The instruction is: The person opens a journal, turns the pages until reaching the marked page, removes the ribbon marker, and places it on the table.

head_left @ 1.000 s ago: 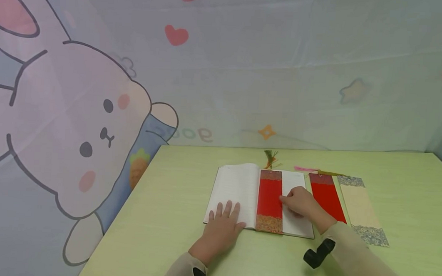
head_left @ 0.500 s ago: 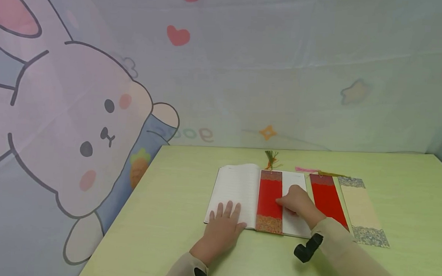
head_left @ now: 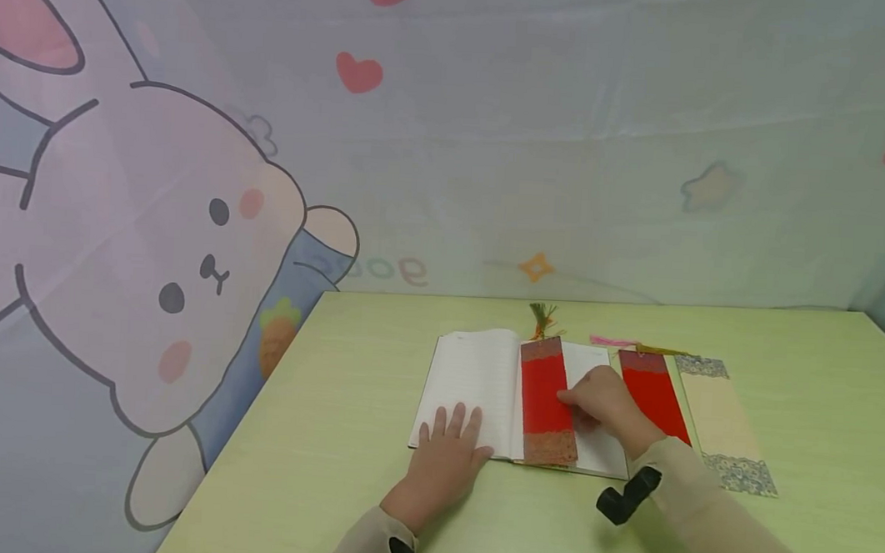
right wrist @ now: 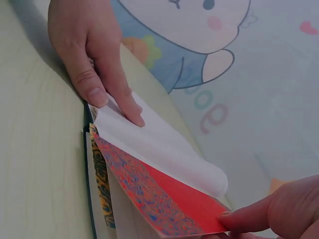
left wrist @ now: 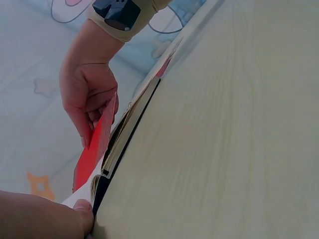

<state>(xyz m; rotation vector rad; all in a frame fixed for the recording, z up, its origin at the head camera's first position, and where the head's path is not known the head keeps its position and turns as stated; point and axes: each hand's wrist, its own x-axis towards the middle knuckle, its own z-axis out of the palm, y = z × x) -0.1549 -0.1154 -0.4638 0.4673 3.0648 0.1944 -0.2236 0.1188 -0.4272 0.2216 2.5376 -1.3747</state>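
Note:
A notebook [head_left: 476,353] lies spread on the table, its left page lined. My left hand [head_left: 444,460] rests on that page's lower part with the fingers spread. My right hand [head_left: 607,402] pinches the right edge of a red bookmark [head_left: 546,395] between thumb and fingers. The bookmark has patterned ends and is tilted up off the right page, as the left wrist view shows. A green and orange tassel [head_left: 542,319] lies at its top end. Under the raised bookmark, in the right wrist view, a gold-and-dark patterned strip [right wrist: 102,184] shows near the spine.
Right of the notebook lie a second red bookmark [head_left: 654,396] and a cream bookmark [head_left: 720,416] with grey patterned ends. Pink and olive tassels [head_left: 660,350] lie above them. A cloth printed with a rabbit [head_left: 210,273] hangs behind the table [head_left: 314,437].
My right hand has taken the red bookmark by its edge and raised it off the page, turning it slightly. The left hand has stayed in place.

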